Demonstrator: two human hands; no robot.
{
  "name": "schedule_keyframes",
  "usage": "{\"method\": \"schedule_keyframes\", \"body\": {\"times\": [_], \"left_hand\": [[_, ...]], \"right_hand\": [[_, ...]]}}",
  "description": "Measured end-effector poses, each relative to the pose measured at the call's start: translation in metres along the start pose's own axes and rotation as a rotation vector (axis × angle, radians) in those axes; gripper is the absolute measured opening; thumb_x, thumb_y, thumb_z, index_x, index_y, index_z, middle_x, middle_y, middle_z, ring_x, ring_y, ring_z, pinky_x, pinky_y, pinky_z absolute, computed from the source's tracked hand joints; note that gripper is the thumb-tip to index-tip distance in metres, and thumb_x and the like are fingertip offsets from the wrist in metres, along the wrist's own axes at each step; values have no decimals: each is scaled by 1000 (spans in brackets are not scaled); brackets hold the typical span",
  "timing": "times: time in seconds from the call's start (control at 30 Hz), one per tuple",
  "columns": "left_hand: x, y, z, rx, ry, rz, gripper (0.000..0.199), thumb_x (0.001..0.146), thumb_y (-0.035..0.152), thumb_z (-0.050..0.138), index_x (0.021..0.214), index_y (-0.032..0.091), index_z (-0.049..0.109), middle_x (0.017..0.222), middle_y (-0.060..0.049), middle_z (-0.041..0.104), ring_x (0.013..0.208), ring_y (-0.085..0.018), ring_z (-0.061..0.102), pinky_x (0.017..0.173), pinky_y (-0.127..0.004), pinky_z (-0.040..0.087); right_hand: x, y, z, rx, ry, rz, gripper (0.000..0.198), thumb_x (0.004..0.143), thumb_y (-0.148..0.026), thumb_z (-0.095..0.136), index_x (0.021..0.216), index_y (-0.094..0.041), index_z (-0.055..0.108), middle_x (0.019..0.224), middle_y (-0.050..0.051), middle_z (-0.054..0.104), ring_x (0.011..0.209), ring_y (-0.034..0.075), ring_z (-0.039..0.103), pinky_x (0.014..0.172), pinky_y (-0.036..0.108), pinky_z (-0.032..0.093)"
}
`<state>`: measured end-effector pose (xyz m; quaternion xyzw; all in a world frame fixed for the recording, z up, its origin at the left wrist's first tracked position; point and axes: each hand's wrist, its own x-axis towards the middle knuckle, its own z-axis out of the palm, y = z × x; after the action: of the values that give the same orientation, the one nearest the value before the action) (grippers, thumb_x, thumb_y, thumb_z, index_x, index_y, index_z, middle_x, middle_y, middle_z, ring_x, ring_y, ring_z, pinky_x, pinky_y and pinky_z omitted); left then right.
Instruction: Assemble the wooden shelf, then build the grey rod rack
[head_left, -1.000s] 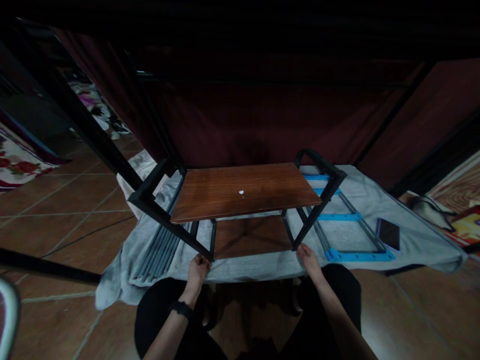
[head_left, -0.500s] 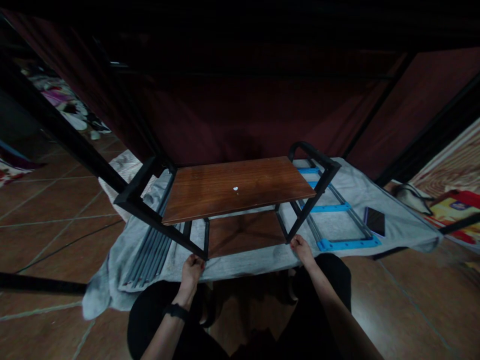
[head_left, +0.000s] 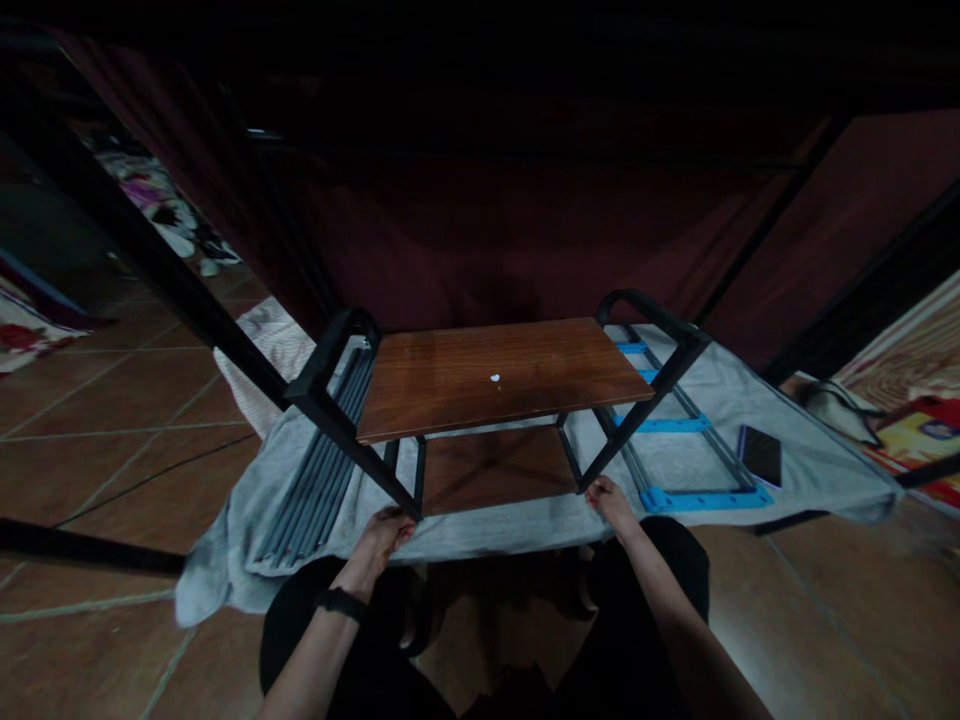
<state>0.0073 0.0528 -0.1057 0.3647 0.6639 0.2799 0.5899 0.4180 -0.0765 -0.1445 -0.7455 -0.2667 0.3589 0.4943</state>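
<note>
Standing in front of me is a small two-tier shelf (head_left: 510, 378) with a wood-grain top board, a small white mark on it, and slanted black metal side frames. Its lower brown board (head_left: 495, 468) shows underneath. My left hand (head_left: 388, 530) is closed at the front left bottom corner of the black frame. At the front right bottom corner, the fingers of my right hand (head_left: 609, 498) pinch the frame. How far the fingers reach under it is hidden. A grey cloth (head_left: 480, 538) lies beneath the shelf.
Several grey tubes (head_left: 311, 490) lie left of the shelf. To the right are a grey rack with blue connectors (head_left: 705, 498) and a phone (head_left: 760, 455). A dark red curtain (head_left: 510, 240) hangs behind; black posts (head_left: 150, 240) flank the space.
The view has shifted a little, so most things appear farther right. The shelf's upper part has moved right more than its bottom corners. Both hands stay at those corners.
</note>
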Motion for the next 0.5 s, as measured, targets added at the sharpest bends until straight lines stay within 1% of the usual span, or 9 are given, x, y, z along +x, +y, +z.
{"method": "schedule_keyframes", "body": {"times": [0.1, 0.2, 0.3, 0.5], "left_hand": [[-1, 0, 0, -5, 0, -23, 19, 65, 11, 74, 68, 18, 57, 54, 3, 58, 46, -9, 52, 47, -20, 40], [-1, -3, 3, -19, 24, -18, 16, 67, 8, 68, 70, 17, 56, 53, 4, 56, 42, -7, 46, 43, -17, 33], [0, -7, 7, -32, 68, 7, 17, 67, 7, 64, 69, 18, 52, 49, 7, 51, 39, -5, 40, 42, -17, 27], [2, -13, 15, -40, 121, 78, 18, 61, 7, 60, 67, 19, 48, 45, 9, 45, 38, -5, 36, 42, -17, 24]], "right_hand": [[-2, -1, 0, 12, -1, 6, 17, 63, -40, 54, 63, -26, 45, 59, -2, 52, 58, 15, 50, 58, 29, 45], [-4, -2, 0, 10, -3, 15, 18, 62, -41, 55, 63, -25, 47, 59, -2, 52, 58, 15, 51, 59, 29, 46], [-5, -4, -1, 2, -7, 21, 20, 62, -43, 57, 64, -25, 48, 61, -1, 54, 59, 15, 52, 61, 30, 48], [-4, -2, -1, -10, 3, 13, 19, 64, -43, 56, 64, -26, 48, 59, -1, 54, 59, 17, 53, 61, 31, 48]]}}
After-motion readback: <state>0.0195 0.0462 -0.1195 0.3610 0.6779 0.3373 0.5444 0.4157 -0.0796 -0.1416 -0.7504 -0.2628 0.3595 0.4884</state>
